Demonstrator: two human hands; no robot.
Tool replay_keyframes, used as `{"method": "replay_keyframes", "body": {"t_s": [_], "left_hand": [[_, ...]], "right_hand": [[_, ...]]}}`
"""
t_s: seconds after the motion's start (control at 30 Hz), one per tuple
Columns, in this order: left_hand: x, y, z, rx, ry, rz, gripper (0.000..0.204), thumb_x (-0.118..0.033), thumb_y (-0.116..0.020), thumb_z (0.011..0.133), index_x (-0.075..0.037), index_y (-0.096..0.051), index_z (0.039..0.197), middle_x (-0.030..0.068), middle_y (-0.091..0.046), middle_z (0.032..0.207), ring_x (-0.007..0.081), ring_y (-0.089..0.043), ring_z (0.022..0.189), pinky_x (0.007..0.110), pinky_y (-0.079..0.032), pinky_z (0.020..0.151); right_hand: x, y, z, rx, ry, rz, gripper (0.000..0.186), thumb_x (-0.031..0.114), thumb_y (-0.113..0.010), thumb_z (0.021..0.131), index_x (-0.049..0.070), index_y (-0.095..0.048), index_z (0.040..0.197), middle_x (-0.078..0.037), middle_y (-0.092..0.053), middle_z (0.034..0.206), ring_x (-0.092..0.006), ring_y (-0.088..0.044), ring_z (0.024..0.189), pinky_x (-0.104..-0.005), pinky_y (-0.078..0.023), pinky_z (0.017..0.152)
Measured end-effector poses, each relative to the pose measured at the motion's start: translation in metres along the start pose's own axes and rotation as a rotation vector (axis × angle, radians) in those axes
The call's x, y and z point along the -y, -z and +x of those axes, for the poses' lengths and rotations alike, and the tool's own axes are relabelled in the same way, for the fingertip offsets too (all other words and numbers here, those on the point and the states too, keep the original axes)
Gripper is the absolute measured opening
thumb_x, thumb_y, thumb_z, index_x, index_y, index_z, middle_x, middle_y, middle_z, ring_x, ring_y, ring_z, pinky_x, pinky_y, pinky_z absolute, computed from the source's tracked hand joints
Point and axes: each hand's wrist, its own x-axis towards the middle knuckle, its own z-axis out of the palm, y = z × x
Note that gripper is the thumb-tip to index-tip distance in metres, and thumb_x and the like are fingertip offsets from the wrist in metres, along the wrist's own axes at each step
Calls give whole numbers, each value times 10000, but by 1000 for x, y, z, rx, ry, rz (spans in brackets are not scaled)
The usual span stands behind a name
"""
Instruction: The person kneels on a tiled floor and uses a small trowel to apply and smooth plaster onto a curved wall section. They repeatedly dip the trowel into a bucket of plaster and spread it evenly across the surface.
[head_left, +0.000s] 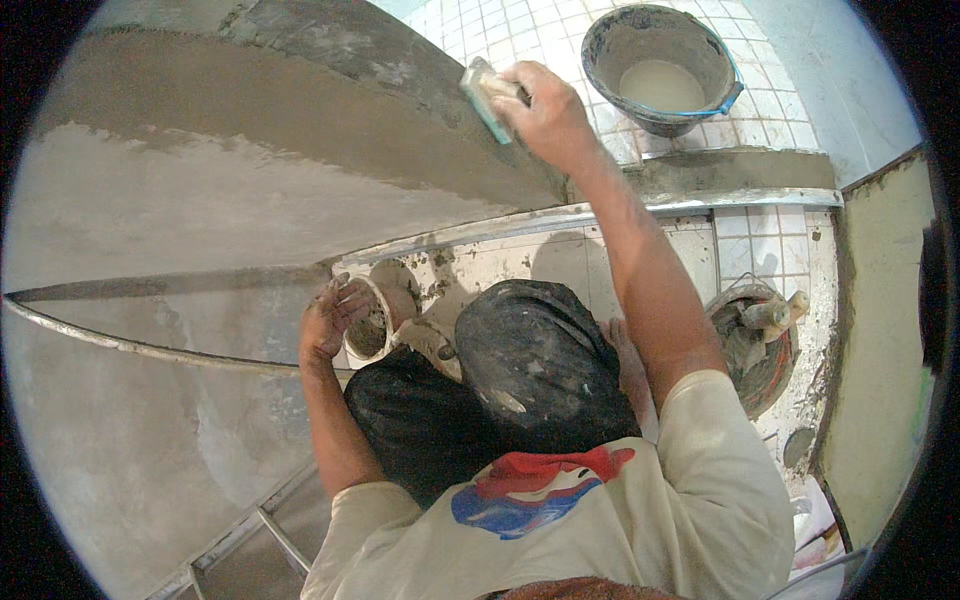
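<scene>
My right hand (552, 115) is closed round the handle of a sponge float (484, 98). The float's greenish pad lies against the darker, wet-looking plaster at the edge of the wall (300, 110). Down at the left, my left hand (334, 318) has its fingers apart and holds nothing. It is beside the rim of a small pale bucket (384, 340), which has grey mortar in it; I cannot tell whether they touch. Beyond my right hand, a black bucket (612, 72) with a blue handle contains cloudy water.
A long metal straightedge (480, 226) runs below the plastered wall and ledge. Another pale strip (150, 347) crosses the left wall. A round tub (757, 398) with tools stands at my right, and part of a ladder (283, 538) shows lower left.
</scene>
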Motion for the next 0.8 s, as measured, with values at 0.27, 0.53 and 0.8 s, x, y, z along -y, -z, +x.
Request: {"method": "replay_keyframes", "body": {"t_s": [0.27, 0.53, 0.8], "left_hand": [[10, 8, -3, -30, -15, -2, 589, -307, -495, 1152, 62, -418, 1606, 291, -547, 1550, 405, -666, 1273, 534, -575, 1091], [7, 2, -6, 20, -41, 14, 621, -342, -517, 1153, 61, -400, 1610, 281, -560, 1536, 403, -660, 1289, 554, -560, 1101], [-5, -7, 8, 58, -52, 56, 666, -394, -532, 1151, 63, -389, 1614, 288, -560, 1536, 428, -660, 1296, 538, -555, 1089]], "right_hand": [[67, 11, 10, 67, 62, 220, 294, 184, -790, 906, 13, -706, 1130, -210, -717, 1068, -392, -718, 978, -444, -570, 878], [48, 15, 16, 103, -34, 177, 302, 207, -769, 973, -1, -720, 1186, -121, -710, 891, -204, -643, 769, -363, -529, 739], [-84, -1, -47, 170, -352, -180, 327, 239, -783, 947, -14, -714, 1143, -169, -740, 945, -222, -710, 900, -392, -564, 814]]}}
